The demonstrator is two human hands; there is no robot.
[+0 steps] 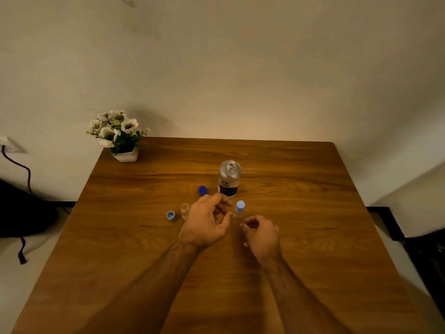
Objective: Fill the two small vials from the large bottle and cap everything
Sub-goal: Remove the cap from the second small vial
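While both hands hang loosely curled and empty, left hand point(207, 221) and right hand point(261, 233) just in front of the large bottle point(229, 178), the uncapped vial point(184, 210) left of it looks light, slippery, tippable; pinch its body low.

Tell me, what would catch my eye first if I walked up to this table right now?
Probably the two bare hands in the middle of the wooden table: the left hand reaches forward and the right hand hangs loosely curled, neither holding anything. Just beyond them stands an open large bottle, with a capped small vial to its near right. A pot of white flowers sits at the far left corner.
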